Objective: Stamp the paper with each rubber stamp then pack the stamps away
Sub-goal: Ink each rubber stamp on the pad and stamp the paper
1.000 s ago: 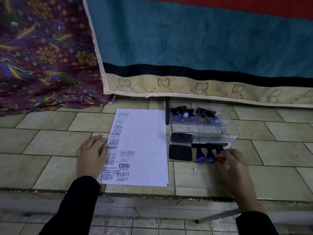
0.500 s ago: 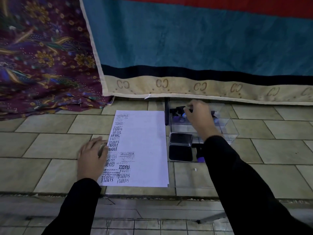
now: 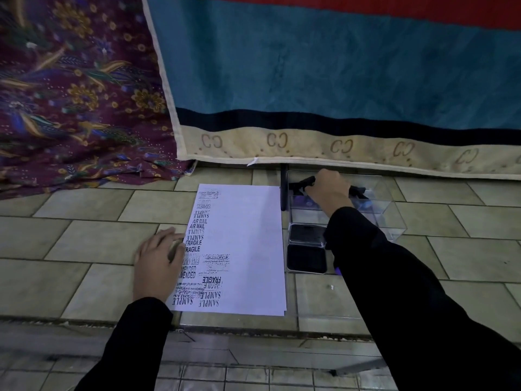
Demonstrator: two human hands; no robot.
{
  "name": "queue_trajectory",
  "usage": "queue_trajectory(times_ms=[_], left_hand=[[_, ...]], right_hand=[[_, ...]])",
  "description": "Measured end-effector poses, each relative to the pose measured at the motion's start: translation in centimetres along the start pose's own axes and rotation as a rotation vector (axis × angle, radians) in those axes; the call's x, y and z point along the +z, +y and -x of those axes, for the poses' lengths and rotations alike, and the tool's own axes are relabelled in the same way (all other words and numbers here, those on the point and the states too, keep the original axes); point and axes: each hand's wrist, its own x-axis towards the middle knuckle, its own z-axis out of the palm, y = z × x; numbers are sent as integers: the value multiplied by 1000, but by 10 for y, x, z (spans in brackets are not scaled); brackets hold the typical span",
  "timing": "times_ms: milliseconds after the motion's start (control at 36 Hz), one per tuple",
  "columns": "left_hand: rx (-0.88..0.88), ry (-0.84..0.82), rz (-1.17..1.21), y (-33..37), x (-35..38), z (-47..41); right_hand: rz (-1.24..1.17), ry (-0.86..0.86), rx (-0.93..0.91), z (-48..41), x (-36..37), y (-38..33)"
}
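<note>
With the flat left hand (image 3: 158,266) steadying the well-stamped paper (image 3: 248,249), the right hand (image 3: 329,190) grips a stamp (image 3: 306,182) in the box (image 3: 392,221) beside it, so packing seems underway.

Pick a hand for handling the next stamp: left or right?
Right. The right hand is at the stamps in the clear box; the left hand lies flat on the left edge of the paper.

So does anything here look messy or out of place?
Only the paper: its stamp prints crowd the left edge, several overlap and smear, and some near the bottom, like FRAGILE and SAMPLE, read upside down. The ink pad and clear box look tidy.
</note>
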Motion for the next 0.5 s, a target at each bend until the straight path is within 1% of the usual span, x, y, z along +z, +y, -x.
queue_trajectory(times_ms=[167, 333, 417, 444, 500], left_hand=[[3, -3, -6, 0, -1, 0], [0, -5, -8, 1, -1, 1], [0, -6, -5, 2, -2, 1], [-3, -6, -4, 2, -2, 0], [-2, -8, -7, 2, -2, 1]], right_hand=[[-201, 106, -46, 4, -3, 5], [-505, 272, -182, 29, -20, 13], [-667, 275, -207, 58, -30, 20], [-690, 267, -223, 70, -31, 22], [-641, 255, -286, 93, -30, 29]])
